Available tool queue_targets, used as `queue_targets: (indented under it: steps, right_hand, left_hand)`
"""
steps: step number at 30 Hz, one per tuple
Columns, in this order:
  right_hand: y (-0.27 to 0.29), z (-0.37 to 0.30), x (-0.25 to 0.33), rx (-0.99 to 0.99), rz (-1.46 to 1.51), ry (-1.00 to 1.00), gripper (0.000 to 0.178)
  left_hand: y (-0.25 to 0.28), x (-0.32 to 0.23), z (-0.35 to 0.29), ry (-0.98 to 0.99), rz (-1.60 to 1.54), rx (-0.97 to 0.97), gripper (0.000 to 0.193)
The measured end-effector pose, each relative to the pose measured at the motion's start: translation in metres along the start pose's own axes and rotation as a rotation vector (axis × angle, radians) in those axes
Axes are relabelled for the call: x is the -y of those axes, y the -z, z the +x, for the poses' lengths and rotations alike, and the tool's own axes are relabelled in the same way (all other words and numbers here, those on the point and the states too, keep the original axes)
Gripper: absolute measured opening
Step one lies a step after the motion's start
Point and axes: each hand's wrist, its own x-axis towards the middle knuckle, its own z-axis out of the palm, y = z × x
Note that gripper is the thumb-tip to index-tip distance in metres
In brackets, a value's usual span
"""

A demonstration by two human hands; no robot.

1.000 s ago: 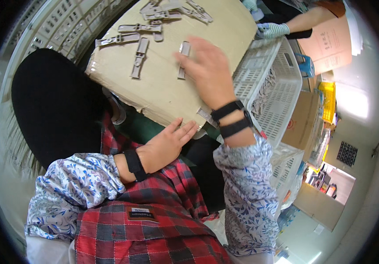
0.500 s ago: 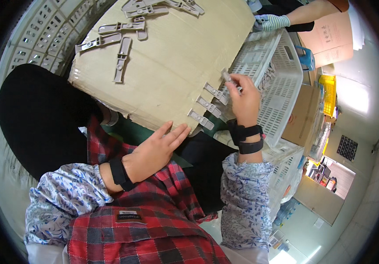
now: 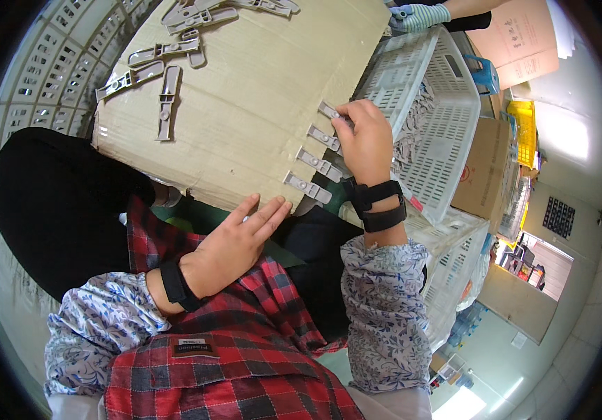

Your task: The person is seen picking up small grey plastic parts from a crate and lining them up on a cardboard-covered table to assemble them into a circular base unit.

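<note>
In front of me lies a tan cardboard surface (image 3: 259, 91). My right hand (image 3: 369, 140) pinches a grey plastic clip-like part (image 3: 328, 110) between thumb and fingers at the board's right edge. Below it, three similar grey parts (image 3: 318, 164) sit in a row along that edge, their outer ends sticking out past the cardboard. My left hand (image 3: 238, 238) rests with fingers stretched out on the near edge, holding nothing. Several loose grey parts (image 3: 168, 103) are scattered over the far left of the board, some overlapping.
A white plastic crate (image 3: 455, 126) holding many grey parts stands to the right, with another white crate (image 3: 448, 269) below it. A large perforated basket (image 3: 42, 63) is at the far left. A co-worker's striped glove (image 3: 420, 17) shows at the top, near a cardboard box (image 3: 481, 168).
My right hand has brought the grey part down onto the cardboard edge, above the row of three. My left hand stays on the near edge. The view has shifted slightly.
</note>
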Motion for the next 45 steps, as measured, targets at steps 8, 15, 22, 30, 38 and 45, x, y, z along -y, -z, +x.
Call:
queue_targets:
  steps: [8,15,22,30,38,45]
  right_hand:
    - [-0.001,-0.001,-0.002,0.03,-0.028,-0.002,0.013]
    - [-0.001,0.001,-0.001,0.039,-0.031,-0.011,0.015]
    - [-0.002,0.002,-0.002,0.074,-0.086,-0.02,0.016]
    - [-0.003,0.041,0.086,0.077,-0.19,0.39,0.031]
    - [-0.073,0.076,0.182,0.391,-0.252,0.862,0.015]
    - [-0.005,0.028,0.11,0.051,0.202,0.201,0.018]
  left_hand:
    - [-0.003,-0.001,0.0,0.027,-0.038,-0.028,0.056]
    - [0.001,0.0,0.001,0.001,-0.008,0.012,0.056]
    - [0.001,0.001,-0.002,-0.01,0.02,0.006,0.058]
    - [-0.019,-0.006,-0.004,0.009,0.016,-0.071,0.061]
    - [-0.025,-0.004,-0.007,0.038,-0.035,-0.188,0.044]
    - [-0.012,-0.006,-0.008,-0.051,0.024,-0.022,0.047]
